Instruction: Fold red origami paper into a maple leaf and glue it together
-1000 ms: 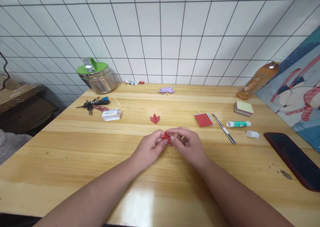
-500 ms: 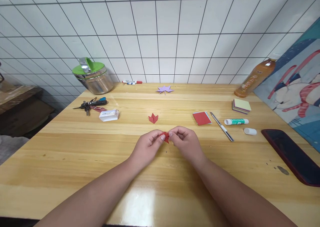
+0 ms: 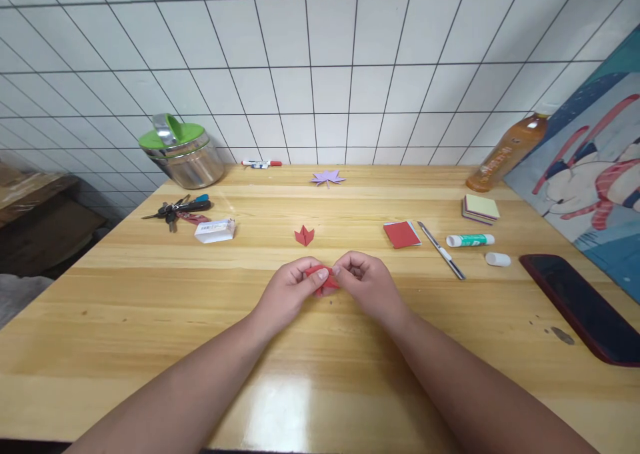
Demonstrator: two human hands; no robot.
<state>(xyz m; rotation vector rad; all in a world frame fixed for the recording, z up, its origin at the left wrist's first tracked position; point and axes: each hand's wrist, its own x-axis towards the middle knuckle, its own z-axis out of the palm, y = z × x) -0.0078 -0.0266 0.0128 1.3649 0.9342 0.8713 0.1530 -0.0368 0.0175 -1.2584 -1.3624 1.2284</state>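
Observation:
Between my two hands is a small piece of folded red paper [image 3: 330,280], partly hidden by the fingers. My left hand [image 3: 290,289] pinches it from the left, thumb on top. From the right, my right hand [image 3: 368,282] grips its edge between thumb and forefinger. Just beyond them a folded red paper piece with pointed tips [image 3: 305,235] lies on the table. Farther back, near the wall, rests a purple paper maple leaf [image 3: 328,178]. A stack of square paper, red on top [image 3: 402,234], lies to the right of my hands.
Right of the paper stack lie a utility knife [image 3: 442,251], a glue stick [image 3: 470,240], its white cap [image 3: 498,259], sticky notes [image 3: 480,209], a phone [image 3: 583,307] and a drink bottle [image 3: 510,151]. Leftward are a white box [image 3: 215,231], keys [image 3: 175,211], markers [image 3: 261,164] and a steel pot [image 3: 187,161].
The red paper in my hands has been turned or opened out, and more of its surface shows. Both hands stay nearly in place; the whole view has shifted slightly.

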